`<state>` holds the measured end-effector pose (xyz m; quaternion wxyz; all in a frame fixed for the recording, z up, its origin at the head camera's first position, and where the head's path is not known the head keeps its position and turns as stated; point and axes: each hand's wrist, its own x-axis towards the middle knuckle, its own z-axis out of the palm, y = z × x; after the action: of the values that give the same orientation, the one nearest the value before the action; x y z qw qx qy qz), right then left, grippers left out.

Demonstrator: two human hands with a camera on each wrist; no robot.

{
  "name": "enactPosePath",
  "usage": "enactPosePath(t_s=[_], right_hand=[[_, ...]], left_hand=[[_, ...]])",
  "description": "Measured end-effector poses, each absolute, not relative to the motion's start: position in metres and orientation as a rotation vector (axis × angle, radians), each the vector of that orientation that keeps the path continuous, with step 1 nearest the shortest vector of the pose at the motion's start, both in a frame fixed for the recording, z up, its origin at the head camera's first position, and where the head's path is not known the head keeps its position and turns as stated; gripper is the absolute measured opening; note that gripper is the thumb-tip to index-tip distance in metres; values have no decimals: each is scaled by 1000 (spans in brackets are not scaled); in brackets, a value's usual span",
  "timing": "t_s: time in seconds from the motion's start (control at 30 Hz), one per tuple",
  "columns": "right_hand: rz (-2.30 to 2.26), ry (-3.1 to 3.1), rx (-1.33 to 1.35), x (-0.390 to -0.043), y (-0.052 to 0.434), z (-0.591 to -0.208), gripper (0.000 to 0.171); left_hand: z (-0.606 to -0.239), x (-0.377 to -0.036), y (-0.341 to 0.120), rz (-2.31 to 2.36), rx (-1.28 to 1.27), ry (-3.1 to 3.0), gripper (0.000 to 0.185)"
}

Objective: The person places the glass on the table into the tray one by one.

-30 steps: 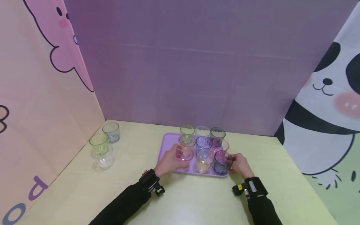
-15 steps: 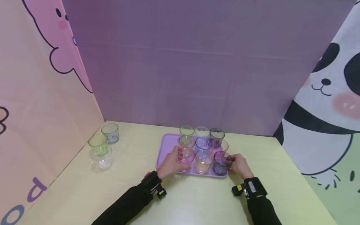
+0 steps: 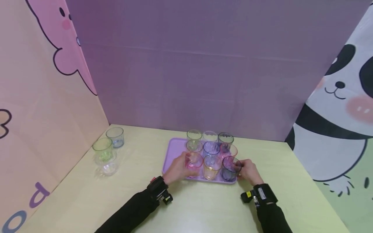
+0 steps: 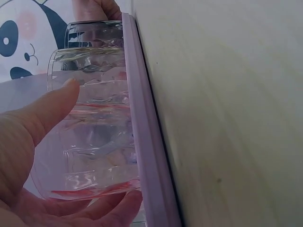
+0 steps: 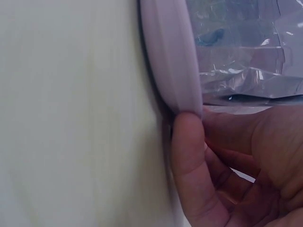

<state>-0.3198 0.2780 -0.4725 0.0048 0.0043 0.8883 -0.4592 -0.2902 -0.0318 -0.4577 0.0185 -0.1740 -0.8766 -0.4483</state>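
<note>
Left hand (image 3: pixel 177 169) curls round the pink cup (image 3: pixel 193 161) at the tray's (image 3: pixel 172 152) near-left corner; right hand (image 3: pixel 247 171) cups the dark cup (image 3: pixel 229 168) at near-right, thumb on the rim. Tray sits mid-tabletop (image 3: pixel 204 207), nine cups packed touching. Grip low and even, judged best: cups would knock together.

Lilac tray (image 3: pixel 172 152) flat on the table (image 3: pixel 204 207) — nine tinted cups (image 3: pixel 211 163) upright, three-by-three.

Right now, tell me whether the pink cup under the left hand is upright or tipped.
Upright. The pink cup stands on the purple tray, its open rim facing up, the left hand gripping its side.
</note>
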Motion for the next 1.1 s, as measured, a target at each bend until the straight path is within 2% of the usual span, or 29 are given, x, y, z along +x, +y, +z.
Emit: enactPosePath(t_s=[0.43,0.7,1.1], right_hand=[[-1427,2796,19,-319,278,-474,6],[-1428,2785,45,-321,279,-473,7],[-1418,2789,41,-321,279,-474,7]], left_hand=[[-445,-291,-41,-1385,-516,-2732,97],[-429,-290,-52,-1425,-611,-2730,108],[-408,-297,-95,-1542,-694,-2804,90]])
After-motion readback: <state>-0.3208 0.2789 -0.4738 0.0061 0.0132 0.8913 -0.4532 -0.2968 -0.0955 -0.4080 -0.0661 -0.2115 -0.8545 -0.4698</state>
